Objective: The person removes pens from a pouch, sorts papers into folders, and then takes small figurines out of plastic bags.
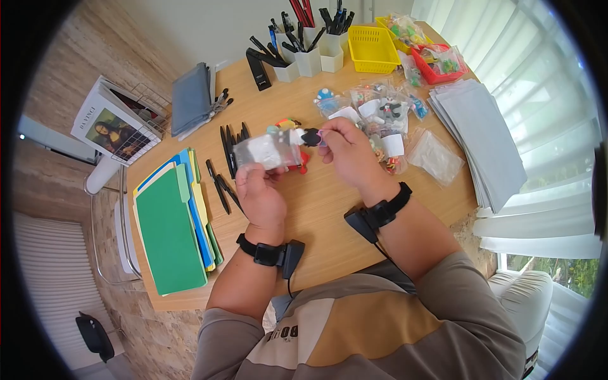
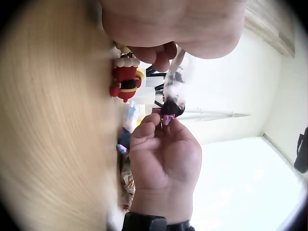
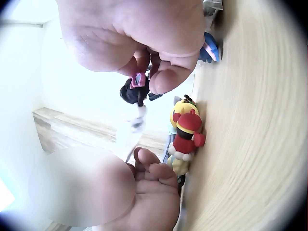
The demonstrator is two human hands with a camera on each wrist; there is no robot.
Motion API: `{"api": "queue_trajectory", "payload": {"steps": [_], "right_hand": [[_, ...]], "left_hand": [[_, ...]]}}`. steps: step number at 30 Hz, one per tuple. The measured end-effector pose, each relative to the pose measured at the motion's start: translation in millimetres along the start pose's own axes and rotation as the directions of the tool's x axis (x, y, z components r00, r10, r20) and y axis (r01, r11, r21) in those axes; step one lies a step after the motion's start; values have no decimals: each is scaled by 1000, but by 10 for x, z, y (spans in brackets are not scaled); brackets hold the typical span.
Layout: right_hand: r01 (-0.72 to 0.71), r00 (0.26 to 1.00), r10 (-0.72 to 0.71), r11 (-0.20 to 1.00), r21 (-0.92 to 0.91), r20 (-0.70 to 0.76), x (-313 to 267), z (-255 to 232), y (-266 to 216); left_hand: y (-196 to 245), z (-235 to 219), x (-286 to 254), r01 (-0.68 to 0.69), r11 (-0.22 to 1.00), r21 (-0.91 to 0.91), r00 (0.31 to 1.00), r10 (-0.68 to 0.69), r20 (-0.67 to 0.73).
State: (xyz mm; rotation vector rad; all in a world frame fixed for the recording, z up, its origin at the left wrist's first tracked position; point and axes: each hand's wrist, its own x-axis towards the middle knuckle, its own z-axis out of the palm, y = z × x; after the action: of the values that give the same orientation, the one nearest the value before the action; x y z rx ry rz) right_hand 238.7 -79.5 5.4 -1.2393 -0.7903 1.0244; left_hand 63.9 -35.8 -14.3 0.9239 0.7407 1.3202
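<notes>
My left hand (image 1: pixel 262 197) holds a clear plastic bag (image 1: pixel 261 151) between thumb and fingers, above the table. My right hand (image 1: pixel 345 152) pinches a small figurine keychain (image 1: pixel 310 137) by its pink top part, right at the bag's right-hand end. The right wrist view shows the keychain's black head (image 3: pixel 130 92) and white lower body hanging over the bag. Behind the hands, a red toy figure (image 3: pixel 186 137) stands on the table beside a yellow one (image 3: pixel 178 115). In the head view the bag partly covers these toys.
Bagged figurines (image 1: pixel 386 111) lie in a pile to the right, near a flat clear bag (image 1: pixel 436 157) and grey envelopes (image 1: pixel 481 139). Yellow (image 1: pixel 372 50) and red baskets (image 1: pixel 437 77) stand behind. At left are black pens (image 1: pixel 218 187) and a green folder (image 1: pixel 170 228); pen holders (image 1: pixel 308 63) stand at the back.
</notes>
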Motion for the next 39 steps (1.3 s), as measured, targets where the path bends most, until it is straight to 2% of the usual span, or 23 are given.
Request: {"api": "queue_trajectory", "payload": {"steps": [1,3,5,9,11,12,13,14,18,20,21,23,24,25,26,27,29,30,32,34,36,39], "right_hand": [[21,998,-21,1000,3,-54,1,-7,10],[43,993,-42,999,5,-107,3,-8,14],[30,994,-37,997,-71,-101,-2,-7,10],[38,996,-43,997,-68,-72,13,12,88],[39,999,-44,955,-296,-12,50,-3,151],[38,999,-44,955,-295,-13,34,-6,143],[166,984,-176,864,-476,24,1,-4,128],[281,952,-295,723,-631,87,-32,9,95],[265,964,-224,758,-596,142,-100,45,18],[12,989,71,828,-560,126,-108,56,-88],[13,989,70,828,-560,126,-121,68,-121],[16,999,-41,817,-577,-31,-145,99,-155],[16,999,-41,817,-577,-30,-127,104,-116],[66,997,-73,940,-335,-9,-95,100,-45],[110,994,-110,992,-68,3,-87,114,-59],[110,994,-110,992,-68,2,-103,114,-89],[-41,986,24,994,97,167,-152,118,-183],[-41,986,24,994,97,166,-139,111,-143],[131,972,-141,989,65,189,-96,100,-46],[156,969,-162,987,44,185,-115,75,-48],[181,967,-182,983,23,179,-114,40,-27],[206,964,-189,975,-80,186,-72,10,42]], "left_hand": [[24,6,12,0,1000,0,1000,0,0],[56,13,39,-53,998,-38,991,48,-126],[22,2,55,-79,997,-25,990,76,-118],[47,75,5,-107,992,68,993,110,-45],[18,52,-21,-89,992,92,995,93,-31],[5,42,-30,-73,991,116,997,76,-19],[1,36,-32,-73,991,116,997,76,-18],[2,29,-33,-59,990,127,998,59,3],[2,36,-43,-43,987,152,999,38,36],[10,52,-56,-33,988,148,999,27,41],[14,54,-61,-24,989,145,999,18,43],[10,39,-66,-23,989,149,998,14,60],[2,29,-66,-20,988,154,997,8,77],[-13,15,-62,-20,988,154,997,8,76],[-25,7,-54,-23,994,107,989,6,151],[-28,6,-48,-22,998,60,975,8,224],[6,45,-63,-18,999,32,961,8,276],[23,64,-68,-13,1000,4,945,11,328],[29,55,-70,-14,1000,-16,949,18,314],[40,59,-70,-15,999,-36,955,25,296],[50,117,-53,-2,995,-101,984,20,178],[-33,-6,-10,22,996,-84,990,-10,141]]}}
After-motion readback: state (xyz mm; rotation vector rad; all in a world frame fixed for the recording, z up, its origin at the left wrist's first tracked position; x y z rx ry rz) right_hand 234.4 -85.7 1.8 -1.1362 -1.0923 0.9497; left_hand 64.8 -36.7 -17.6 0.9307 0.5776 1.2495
